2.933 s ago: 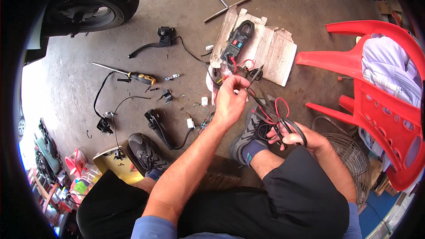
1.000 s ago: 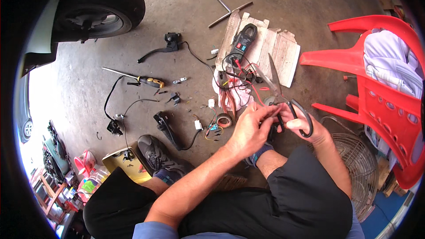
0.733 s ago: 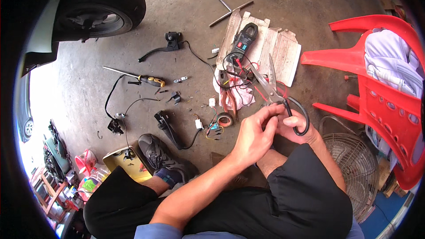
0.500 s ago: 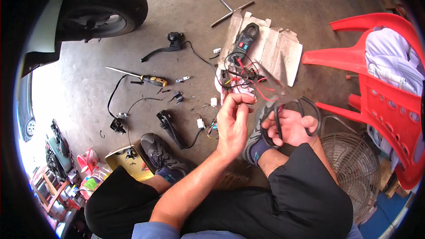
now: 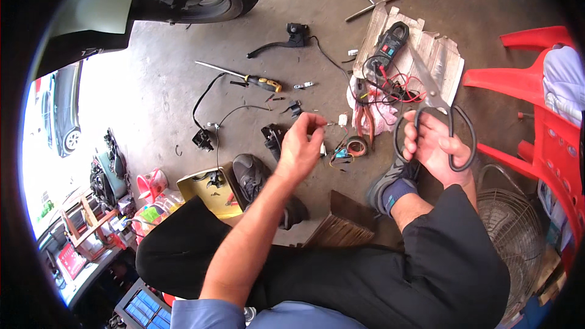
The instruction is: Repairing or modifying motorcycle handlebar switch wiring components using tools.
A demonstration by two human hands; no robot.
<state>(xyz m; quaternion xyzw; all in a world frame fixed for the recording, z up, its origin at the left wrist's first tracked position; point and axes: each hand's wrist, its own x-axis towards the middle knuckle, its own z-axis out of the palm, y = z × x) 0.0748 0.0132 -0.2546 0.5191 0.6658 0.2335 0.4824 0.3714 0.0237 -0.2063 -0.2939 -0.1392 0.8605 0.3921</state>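
My right hand grips large black-handled scissors, blades pointing up toward the cardboard. My left hand is closed, fingertips pinched; anything between them is too small to make out. Beyond my hands, a black clamp meter lies on the cardboard with red and black leads. Red-handled pliers rest on a pink rag, near a tape roll and loose wires with white connectors. A yellow-black screwdriver and a brake lever assembly lie on the floor.
A vehicle wheel stands at top left. A red plastic chair with pale cloth is at right, above a wire fan guard. A yellow tray sits by my left foot, with assorted bottles and tools at left. A T-handled bar lies behind.
My hands, earlier together at the scissors and wires, have moved apart: the left toward the left, the right up with the scissors. The whole view has shifted, showing more at left.
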